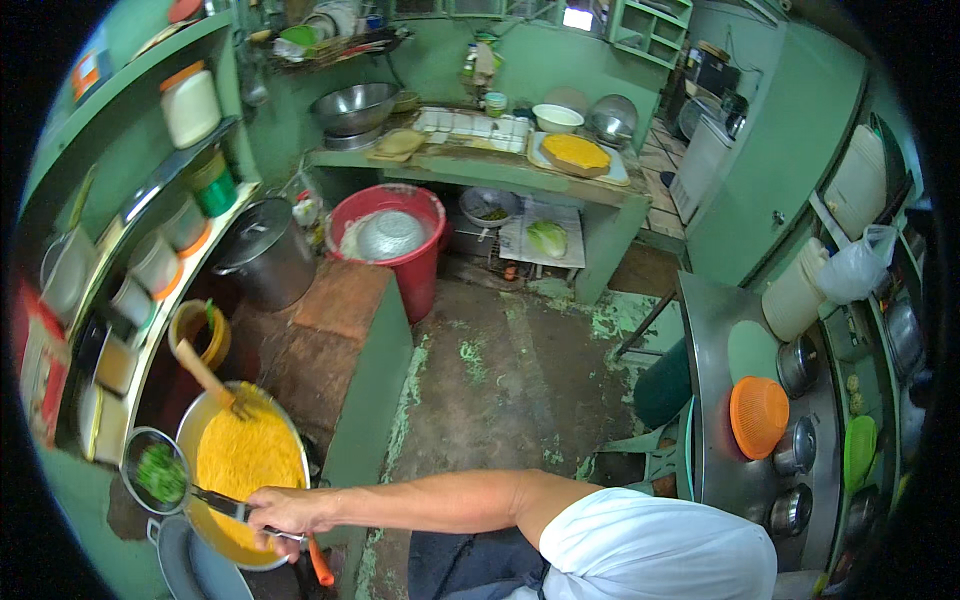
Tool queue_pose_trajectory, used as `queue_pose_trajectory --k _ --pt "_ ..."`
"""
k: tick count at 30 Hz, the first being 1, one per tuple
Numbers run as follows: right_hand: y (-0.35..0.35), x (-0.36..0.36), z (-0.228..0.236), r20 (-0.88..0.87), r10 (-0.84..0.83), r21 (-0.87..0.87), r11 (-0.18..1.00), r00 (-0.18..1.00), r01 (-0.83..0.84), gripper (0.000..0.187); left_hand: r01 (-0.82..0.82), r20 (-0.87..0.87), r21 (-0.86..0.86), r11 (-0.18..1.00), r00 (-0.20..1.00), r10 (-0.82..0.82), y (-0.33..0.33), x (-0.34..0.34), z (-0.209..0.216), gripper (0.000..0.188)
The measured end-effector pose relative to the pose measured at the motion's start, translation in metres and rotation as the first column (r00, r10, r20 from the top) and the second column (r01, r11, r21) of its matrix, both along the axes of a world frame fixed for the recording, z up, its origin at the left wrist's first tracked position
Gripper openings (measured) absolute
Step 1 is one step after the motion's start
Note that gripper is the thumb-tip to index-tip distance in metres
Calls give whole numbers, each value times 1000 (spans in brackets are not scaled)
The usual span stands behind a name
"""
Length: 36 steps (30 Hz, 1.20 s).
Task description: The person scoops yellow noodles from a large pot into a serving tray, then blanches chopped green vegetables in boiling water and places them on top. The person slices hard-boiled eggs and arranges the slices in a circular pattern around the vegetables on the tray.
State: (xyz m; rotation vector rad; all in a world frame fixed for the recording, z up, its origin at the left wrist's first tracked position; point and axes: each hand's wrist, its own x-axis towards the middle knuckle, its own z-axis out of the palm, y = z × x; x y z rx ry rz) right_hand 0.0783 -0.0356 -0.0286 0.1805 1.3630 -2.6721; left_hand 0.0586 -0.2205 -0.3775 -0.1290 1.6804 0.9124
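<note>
My right hand [285,513] reaches across to the left, its fingers closed round the dark handle of a strainer [159,472]. Chopped green leaves [162,473] lie in the strainer's mesh bowl. That bowl is at the left rim of a wide metal pot [287,425] holding a thick yellow-orange mixture [240,455]. A wooden spatula [207,372] leans in the pot, its blade coated yellow. Just below my fingers shows an orange handle [320,563] with a metal part; its kind is hidden. My left hand is out of sight.
A grey pan [195,560] adjoins the pot. Beyond it stand a yellow container [200,335], a large lidded pot [262,250] and a red bucket [418,285]. A yellow-topped board [576,153] rests on the far counter. An orange basket [758,418] sits on the right-hand metal counter [730,310].
</note>
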Motion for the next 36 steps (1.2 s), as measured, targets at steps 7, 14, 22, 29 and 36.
queue_pose_trajectory --k 7,14,22,29,36 --pt "190 12 25 -220 181 -785 551 959 -284 8 163 4 3 987 987 -163 168 -8 -16 39" --pt "511 114 7 -56 -314 -842 525 948 123 3 466 80 -109 878 885 -459 299 -14 -28 39" --pt "731 455 38 345 -938 37 53 37 998 9 447 -2 138 884 892 -451 541 -118 -24 39" --pt "811 580 38 171 -950 729 -57 -263 682 19 488 59 19 872 870 -489 682 -94 5 40" --pt "929 607 -35 98 -974 599 -105 -202 794 29 681 26 254 687 705 -709 896 93 76 50"
